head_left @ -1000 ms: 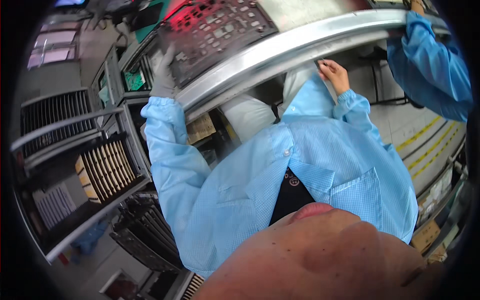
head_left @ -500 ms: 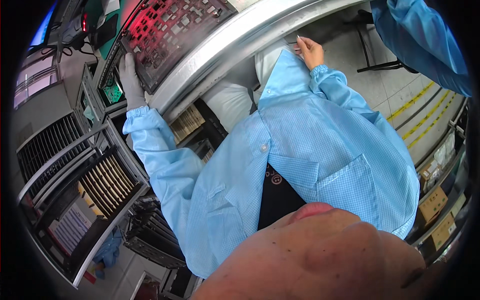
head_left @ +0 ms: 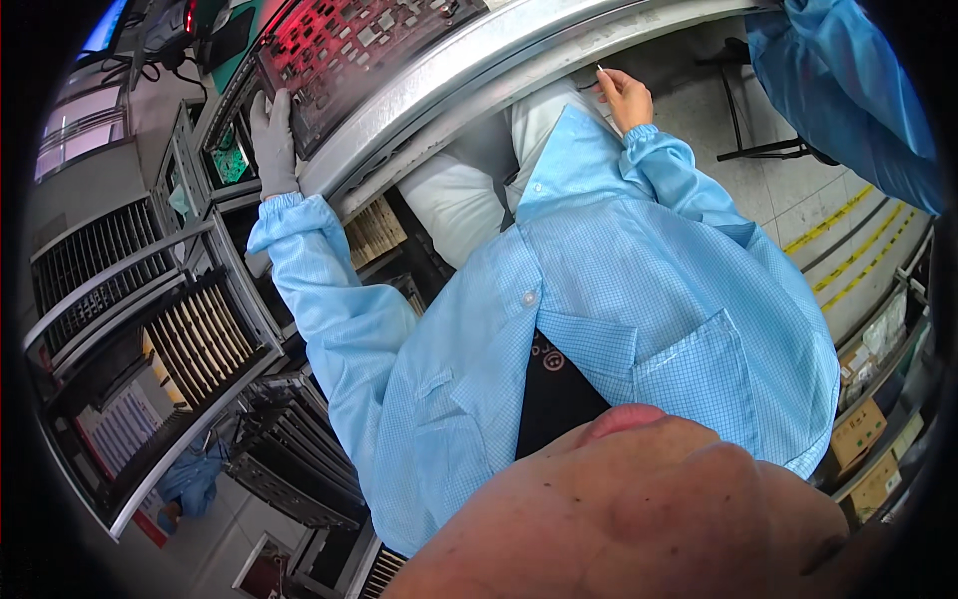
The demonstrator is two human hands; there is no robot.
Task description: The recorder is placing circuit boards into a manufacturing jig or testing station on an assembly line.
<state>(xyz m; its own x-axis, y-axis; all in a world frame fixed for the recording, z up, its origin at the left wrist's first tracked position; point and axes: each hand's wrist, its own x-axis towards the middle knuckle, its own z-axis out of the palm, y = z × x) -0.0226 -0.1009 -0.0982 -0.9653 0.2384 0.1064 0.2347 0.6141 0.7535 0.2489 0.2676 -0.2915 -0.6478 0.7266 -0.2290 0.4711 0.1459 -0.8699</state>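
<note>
My left hand [head_left: 271, 143], in a grey glove, lies at the left edge of a dark plate full of small cut-outs [head_left: 374, 50], lit partly red. Its fingers are stretched out and slightly apart; no held thing shows in it. My bare right hand [head_left: 628, 102] is held low, beyond the bench's metal edge [head_left: 449, 85] and above the floor. Its fingers are pinched together, with a small thin white tip [head_left: 601, 69] sticking out. What that tip belongs to is too small to tell.
On the left stand slotted racks [head_left: 205, 339] with boards in them. A green circuit board [head_left: 231, 160] sits left of my gloved hand. Another person's blue sleeve [head_left: 848, 95] and a dark stool [head_left: 768, 150] are at the upper right. Cardboard boxes [head_left: 858, 434] line the right side.
The whole view has shifted a little. My left hand's gloved fingers have spread apart slightly beside the plate. My right hand keeps its pinch, in nearly the same place.
</note>
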